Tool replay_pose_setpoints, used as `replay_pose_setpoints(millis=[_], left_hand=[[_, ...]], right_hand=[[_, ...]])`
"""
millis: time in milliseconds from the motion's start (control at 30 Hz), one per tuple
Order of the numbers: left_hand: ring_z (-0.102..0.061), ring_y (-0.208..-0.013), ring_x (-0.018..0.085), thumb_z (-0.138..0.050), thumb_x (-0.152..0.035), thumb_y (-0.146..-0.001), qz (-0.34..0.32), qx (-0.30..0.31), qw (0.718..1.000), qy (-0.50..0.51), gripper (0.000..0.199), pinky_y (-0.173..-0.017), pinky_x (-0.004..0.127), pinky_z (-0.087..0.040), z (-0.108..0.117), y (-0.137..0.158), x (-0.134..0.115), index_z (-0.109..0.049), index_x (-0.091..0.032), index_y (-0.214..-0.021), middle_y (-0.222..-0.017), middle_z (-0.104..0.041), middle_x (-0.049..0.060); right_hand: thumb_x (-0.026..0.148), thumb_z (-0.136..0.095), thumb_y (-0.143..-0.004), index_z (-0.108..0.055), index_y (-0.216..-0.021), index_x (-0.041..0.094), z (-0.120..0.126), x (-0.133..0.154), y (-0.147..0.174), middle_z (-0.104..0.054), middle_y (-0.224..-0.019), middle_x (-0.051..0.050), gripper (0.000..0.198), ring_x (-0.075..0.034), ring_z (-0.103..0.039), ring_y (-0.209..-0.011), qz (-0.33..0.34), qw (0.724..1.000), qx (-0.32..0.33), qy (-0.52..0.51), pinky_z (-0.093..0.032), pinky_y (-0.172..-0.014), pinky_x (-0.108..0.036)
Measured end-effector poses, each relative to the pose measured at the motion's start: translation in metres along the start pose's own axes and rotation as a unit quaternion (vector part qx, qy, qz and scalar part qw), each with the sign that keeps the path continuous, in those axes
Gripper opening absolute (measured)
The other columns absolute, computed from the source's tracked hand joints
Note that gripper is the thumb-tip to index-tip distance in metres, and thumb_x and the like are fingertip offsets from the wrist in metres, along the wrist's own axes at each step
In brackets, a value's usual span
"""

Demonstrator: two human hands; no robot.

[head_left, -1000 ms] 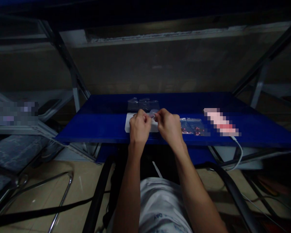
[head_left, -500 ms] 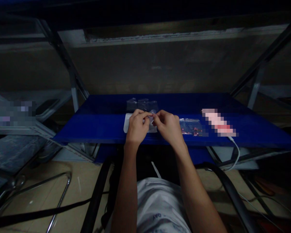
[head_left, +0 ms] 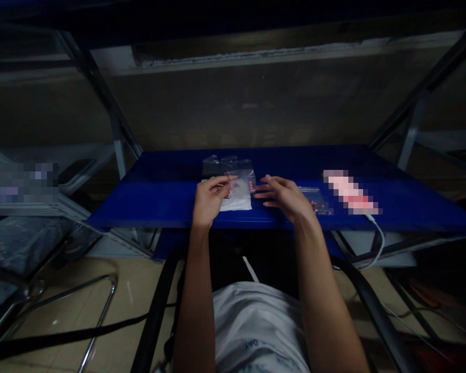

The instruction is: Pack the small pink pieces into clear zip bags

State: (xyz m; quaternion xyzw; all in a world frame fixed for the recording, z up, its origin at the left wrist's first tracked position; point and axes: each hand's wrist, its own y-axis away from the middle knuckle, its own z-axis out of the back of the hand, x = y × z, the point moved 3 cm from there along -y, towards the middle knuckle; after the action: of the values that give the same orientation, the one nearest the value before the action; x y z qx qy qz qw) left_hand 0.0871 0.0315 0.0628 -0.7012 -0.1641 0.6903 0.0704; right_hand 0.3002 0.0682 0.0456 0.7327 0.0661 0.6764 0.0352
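Observation:
My left hand (head_left: 209, 201) pinches the left side of a small clear plastic bag (head_left: 241, 178) between thumb and fingers. Small pink pieces (head_left: 252, 186) show at the bag's right edge, and a reddish line runs by my left fingertips. Just to the right, my right hand (head_left: 285, 197) has its fingers spread, apart from the bag. Under the held bag lies a white sheet (head_left: 238, 202). More clear bags (head_left: 212, 165) lie flat behind it. Beyond my right hand rests a clear bag with small pink and dark pieces (head_left: 319, 202).
Everything lies on a blue tabletop (head_left: 159, 191) with metal frame legs. A blurred-out pink object (head_left: 349, 191) with a white cable (head_left: 381, 235) is at the right. Black chair armrests (head_left: 155, 305) flank me. Another table (head_left: 23, 207) stands at the left.
My hands were together over the white sheet, pinching clear plastic. Now my right hand has let go and moved right with fingers spread, while the bag stays in my left hand.

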Motion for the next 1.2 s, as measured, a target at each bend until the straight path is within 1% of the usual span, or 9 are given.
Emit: replay_pose_setpoints(millis=[133,233,367,567,700,867,1067,1133,1200], left_hand=[[-0.067,-0.069,0.013,-0.079,-0.023,-0.078,0.040,-0.006,0.999,0.021,0.027,-0.068,0.027,-0.057,0.004,0.002,0.007,-0.084,-0.019,-0.104,-0.097,-0.081,0.007],[-0.064,-0.066,0.012,-0.080,-0.024,-0.075,0.053,-0.013,0.998,0.014,0.031,-0.066,0.026,-0.056,0.008,0.002,0.012,-0.084,-0.018,-0.105,-0.088,-0.079,0.005],[-0.062,-0.063,0.011,-0.083,-0.024,-0.071,0.071,0.006,0.997,0.008,0.037,-0.063,0.025,-0.055,0.014,0.004,0.014,-0.083,-0.017,-0.108,-0.079,-0.074,0.003],[-0.061,-0.061,0.009,-0.083,-0.022,-0.069,0.072,0.030,0.997,-0.010,0.038,-0.061,0.023,-0.053,0.019,0.005,0.015,-0.083,-0.017,-0.107,-0.085,-0.073,0.003],[-0.061,-0.059,0.008,-0.082,-0.019,-0.070,0.066,0.029,0.997,-0.024,0.037,-0.059,0.021,-0.050,0.018,0.003,0.017,-0.082,-0.015,-0.107,-0.079,-0.071,0.002],[-0.061,-0.060,0.008,-0.080,-0.019,-0.072,0.051,0.040,0.998,-0.029,0.036,-0.060,0.021,-0.051,0.015,0.000,0.020,-0.082,-0.015,-0.108,-0.083,-0.072,0.003],[-0.065,-0.064,0.011,-0.079,-0.020,-0.073,0.052,0.048,0.997,-0.033,0.034,-0.062,0.023,-0.056,0.019,-0.002,0.031,-0.080,-0.015,-0.107,-0.091,-0.075,0.005],[-0.068,-0.068,0.012,-0.077,-0.020,-0.076,0.049,0.039,0.998,-0.033,0.033,-0.064,0.024,-0.058,0.025,-0.003,0.034,-0.078,-0.015,-0.109,-0.091,-0.075,0.005],[-0.071,-0.072,0.014,-0.074,-0.021,-0.081,0.033,0.007,0.999,-0.037,0.032,-0.065,0.024,-0.058,0.034,-0.004,0.033,-0.075,-0.016,-0.112,-0.090,-0.074,0.005]], right_hand=[[0.035,-0.082,-0.086,-0.070,-0.097,0.017,-0.015,-0.009,-0.001,-0.078,-0.089,-0.009,0.024,-0.019,-0.077,-0.071,-0.027,0.990,0.115,-0.079,-0.059,-0.052,-0.021],[0.030,-0.092,-0.074,-0.071,-0.087,0.016,-0.025,-0.014,-0.003,-0.075,-0.077,-0.005,0.028,-0.012,-0.070,-0.058,-0.016,0.986,0.142,-0.085,-0.054,-0.046,-0.016],[0.029,-0.095,-0.069,-0.069,-0.079,0.017,-0.030,-0.019,-0.005,-0.071,-0.066,-0.001,0.030,-0.010,-0.065,-0.053,-0.006,0.986,0.129,-0.104,-0.056,-0.049,-0.015],[0.014,-0.088,-0.079,-0.068,-0.080,0.017,-0.030,-0.021,-0.003,-0.077,-0.078,-0.007,0.019,-0.014,-0.075,-0.065,-0.045,0.982,0.141,-0.121,-0.066,-0.067,-0.022],[0.016,-0.083,-0.085,-0.072,-0.086,0.016,-0.028,-0.018,-0.002,-0.076,-0.075,-0.006,0.011,-0.016,-0.077,-0.067,-0.046,0.983,0.123,-0.130,-0.067,-0.068,-0.022],[0.011,-0.089,-0.076,-0.075,-0.082,0.016,-0.025,-0.017,-0.005,-0.074,-0.076,-0.002,0.016,-0.012,-0.074,-0.064,-0.035,0.984,0.108,-0.138,-0.068,-0.069,-0.020],[0.011,-0.094,-0.068,-0.074,-0.077,0.015,-0.030,-0.023,-0.014,-0.075,-0.078,-0.003,0.023,-0.012,-0.073,-0.068,-0.029,0.986,0.106,-0.129,-0.067,-0.075,-0.022],[0.012,-0.096,-0.066,-0.073,-0.076,0.014,-0.032,-0.022,-0.018,-0.075,-0.077,-0.003,0.025,-0.012,-0.073,-0.069,-0.021,0.987,0.100,-0.120,-0.067,-0.076,-0.022],[0.015,-0.096,-0.066,-0.073,-0.076,0.015,-0.031,-0.017,-0.024,-0.073,-0.076,-0.002,0.024,-0.011,-0.071,-0.069,0.001,0.991,0.089,-0.104,-0.065,-0.076,-0.021]])
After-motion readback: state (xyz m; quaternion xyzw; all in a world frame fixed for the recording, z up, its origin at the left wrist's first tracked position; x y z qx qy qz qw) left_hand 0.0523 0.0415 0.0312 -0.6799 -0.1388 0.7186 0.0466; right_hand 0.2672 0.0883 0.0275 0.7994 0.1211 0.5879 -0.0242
